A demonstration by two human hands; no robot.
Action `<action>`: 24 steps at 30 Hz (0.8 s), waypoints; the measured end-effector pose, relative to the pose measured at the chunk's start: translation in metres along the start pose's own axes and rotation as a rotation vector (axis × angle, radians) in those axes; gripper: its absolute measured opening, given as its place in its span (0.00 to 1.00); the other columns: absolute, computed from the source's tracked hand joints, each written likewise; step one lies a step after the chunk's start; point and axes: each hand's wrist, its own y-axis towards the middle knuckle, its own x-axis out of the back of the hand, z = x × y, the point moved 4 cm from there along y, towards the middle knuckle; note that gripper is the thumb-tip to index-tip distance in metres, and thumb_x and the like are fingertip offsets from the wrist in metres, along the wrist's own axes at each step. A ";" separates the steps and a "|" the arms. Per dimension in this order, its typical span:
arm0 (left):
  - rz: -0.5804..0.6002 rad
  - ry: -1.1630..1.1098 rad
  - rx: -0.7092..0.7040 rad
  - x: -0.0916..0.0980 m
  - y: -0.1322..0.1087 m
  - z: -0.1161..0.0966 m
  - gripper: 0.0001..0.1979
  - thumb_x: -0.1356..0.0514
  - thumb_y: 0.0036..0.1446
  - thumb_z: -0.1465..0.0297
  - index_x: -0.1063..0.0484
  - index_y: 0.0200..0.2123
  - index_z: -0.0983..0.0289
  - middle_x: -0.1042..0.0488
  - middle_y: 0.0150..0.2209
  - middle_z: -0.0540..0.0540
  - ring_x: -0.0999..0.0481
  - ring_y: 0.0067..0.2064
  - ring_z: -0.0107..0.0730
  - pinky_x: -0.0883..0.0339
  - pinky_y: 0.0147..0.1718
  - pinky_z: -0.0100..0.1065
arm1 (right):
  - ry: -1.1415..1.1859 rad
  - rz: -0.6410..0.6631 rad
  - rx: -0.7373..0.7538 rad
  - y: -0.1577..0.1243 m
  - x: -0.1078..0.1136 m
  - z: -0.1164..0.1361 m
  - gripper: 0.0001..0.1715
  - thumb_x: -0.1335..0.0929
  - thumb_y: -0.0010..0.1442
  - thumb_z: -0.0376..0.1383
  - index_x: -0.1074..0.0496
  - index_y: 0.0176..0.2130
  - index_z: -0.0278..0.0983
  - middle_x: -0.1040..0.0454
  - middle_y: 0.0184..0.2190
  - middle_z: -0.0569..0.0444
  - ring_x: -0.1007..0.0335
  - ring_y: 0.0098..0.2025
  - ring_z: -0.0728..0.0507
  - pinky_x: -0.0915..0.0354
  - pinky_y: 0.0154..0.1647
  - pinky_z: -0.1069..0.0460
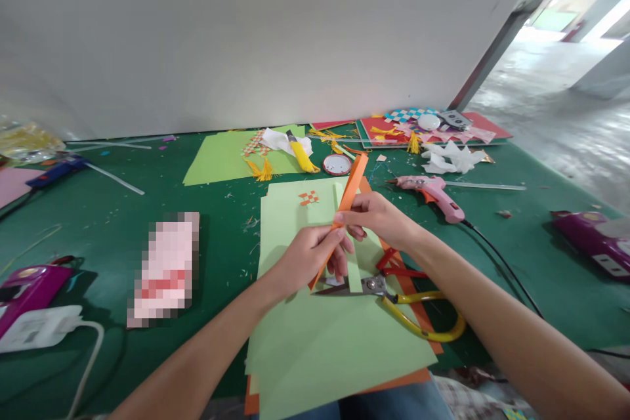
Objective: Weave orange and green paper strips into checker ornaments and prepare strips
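An orange paper strip (pixel 352 185) slants upward between my two hands. My left hand (pixel 319 252) pinches its lower part, fingers curled beneath. My right hand (pixel 369 215) grips it higher up between thumb and fingers. A pale green strip (pixel 353 270) hangs down behind the fingers, its lower end over the blades of yellow-handled scissors (pixel 375 285). Under the hands lie light green sheets (pixel 315 341) on orange paper (pixel 420 315). A small orange-and-white woven piece (pixel 309 197) rests on the top sheet. Red handles (pixel 394 266) show beside my right wrist.
A pink glue gun (pixel 433 193) with a cord lies right on the green table (pixel 226 230). Behind are a yellow cutter (pixel 301 152), a round lid (pixel 337 165) and red sheets (pixel 369 131). Left are a pixelated pink item (pixel 165 269), a blue glue gun (pixel 56 170) and a white plug (pixel 42 328).
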 end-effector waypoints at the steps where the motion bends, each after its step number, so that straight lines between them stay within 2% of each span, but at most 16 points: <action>1: -0.001 0.005 0.000 0.000 0.000 0.000 0.17 0.49 0.64 0.60 0.31 0.31 0.66 0.28 0.19 0.50 0.28 0.21 0.26 0.34 0.25 0.28 | -0.004 -0.015 0.007 0.000 0.001 0.000 0.19 0.29 0.52 0.44 0.32 0.21 0.34 0.37 0.14 0.61 0.42 0.17 0.54 0.46 0.21 0.55; 4: -0.002 0.017 -0.008 0.000 0.000 -0.001 0.17 0.50 0.65 0.60 0.31 0.30 0.66 0.27 0.19 0.50 0.29 0.21 0.26 0.34 0.25 0.27 | -0.007 -0.062 0.011 -0.001 0.004 0.002 0.22 0.28 0.52 0.44 0.36 0.17 0.34 0.38 0.13 0.60 0.42 0.17 0.53 0.45 0.21 0.54; 8: -0.008 0.023 -0.020 0.001 0.000 -0.001 0.17 0.51 0.65 0.61 0.31 0.30 0.65 0.27 0.20 0.50 0.29 0.22 0.26 0.34 0.26 0.27 | 0.009 -0.079 0.002 -0.001 0.004 0.004 0.21 0.28 0.52 0.44 0.36 0.19 0.34 0.38 0.13 0.61 0.41 0.17 0.53 0.46 0.20 0.55; 15: -0.023 0.013 -0.033 0.000 -0.001 0.000 0.16 0.50 0.65 0.62 0.32 0.31 0.66 0.28 0.20 0.50 0.29 0.21 0.25 0.33 0.26 0.28 | -0.003 0.029 0.004 -0.001 -0.002 0.001 0.17 0.29 0.52 0.44 0.29 0.24 0.33 0.36 0.14 0.60 0.43 0.18 0.54 0.45 0.20 0.55; 24: -0.018 0.044 -0.016 0.000 0.000 -0.001 0.16 0.51 0.65 0.62 0.32 0.31 0.65 0.28 0.19 0.49 0.29 0.21 0.25 0.35 0.24 0.26 | -0.025 -0.079 0.037 -0.002 0.006 0.004 0.20 0.29 0.52 0.44 0.34 0.20 0.34 0.37 0.14 0.60 0.42 0.17 0.53 0.46 0.20 0.54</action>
